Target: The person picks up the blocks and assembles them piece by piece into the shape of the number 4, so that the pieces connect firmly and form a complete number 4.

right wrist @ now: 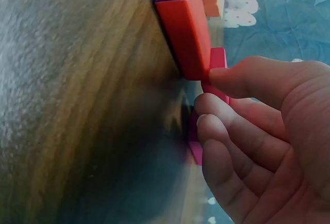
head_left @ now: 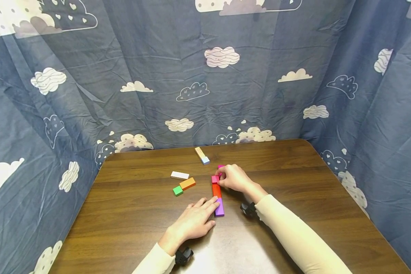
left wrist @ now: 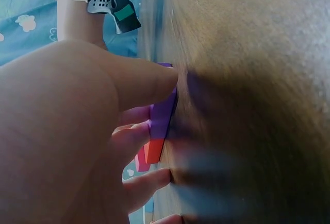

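Observation:
A purple block (head_left: 219,210) and a red block (head_left: 216,191) lie end to end in a line at the middle of the table. My left hand (head_left: 191,222) is spread low beside them, its fingertips on the purple block near where it meets the red one. At the far end of the red block, my right hand (head_left: 236,179) pinches a small pink block (head_left: 215,179) between thumb and fingers. A magenta block (right wrist: 196,153) lies just beyond, partly hidden behind the right hand's fingers.
Left of the line, a green block (head_left: 177,190) lies end to end with an orange block (head_left: 187,183), and a white block (head_left: 179,175) is behind them. Farther back, a beige block (head_left: 200,153) meets a light blue block (head_left: 206,161). A cloud-print curtain (head_left: 178,76) hangs behind the table.

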A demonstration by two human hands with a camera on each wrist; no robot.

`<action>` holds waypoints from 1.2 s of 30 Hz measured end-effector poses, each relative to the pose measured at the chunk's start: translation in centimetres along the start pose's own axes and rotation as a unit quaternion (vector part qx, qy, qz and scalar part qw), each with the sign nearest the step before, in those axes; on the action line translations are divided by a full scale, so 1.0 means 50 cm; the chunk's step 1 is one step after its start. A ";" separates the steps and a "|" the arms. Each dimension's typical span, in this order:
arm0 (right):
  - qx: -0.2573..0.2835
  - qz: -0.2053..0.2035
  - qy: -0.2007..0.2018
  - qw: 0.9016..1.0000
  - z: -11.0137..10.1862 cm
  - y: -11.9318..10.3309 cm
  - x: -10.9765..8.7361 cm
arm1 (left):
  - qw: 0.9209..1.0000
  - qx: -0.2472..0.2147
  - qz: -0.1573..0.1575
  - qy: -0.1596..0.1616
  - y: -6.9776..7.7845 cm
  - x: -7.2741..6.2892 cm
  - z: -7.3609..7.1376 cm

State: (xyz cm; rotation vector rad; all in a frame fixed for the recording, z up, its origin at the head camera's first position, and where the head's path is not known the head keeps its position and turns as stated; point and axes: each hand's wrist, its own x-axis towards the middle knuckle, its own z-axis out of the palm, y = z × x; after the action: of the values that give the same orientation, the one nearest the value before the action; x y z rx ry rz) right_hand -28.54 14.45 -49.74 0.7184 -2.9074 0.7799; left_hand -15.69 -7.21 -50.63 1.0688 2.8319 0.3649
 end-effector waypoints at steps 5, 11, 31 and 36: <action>0.015 0.000 -0.006 1.000 0.006 0.008 -0.001 | 1.000 0.008 0.001 -0.001 0.002 -0.002 0.005; 0.028 -0.004 -0.019 0.999 0.007 0.009 0.000 | 1.000 0.013 0.003 0.001 0.002 -0.003 0.006; 0.020 0.008 -0.019 1.000 0.019 0.017 0.002 | 1.000 0.002 -0.001 0.005 0.003 -0.001 0.012; 0.022 0.018 -0.021 0.999 0.019 0.020 0.007 | 1.000 -0.003 -0.002 0.003 0.001 -0.001 0.008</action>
State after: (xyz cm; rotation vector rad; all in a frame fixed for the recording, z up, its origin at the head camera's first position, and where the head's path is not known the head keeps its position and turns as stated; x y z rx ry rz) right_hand -29.25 14.62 -50.97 0.6969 -2.9559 0.8457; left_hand -15.56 -7.11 -51.01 1.0634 2.8362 0.3757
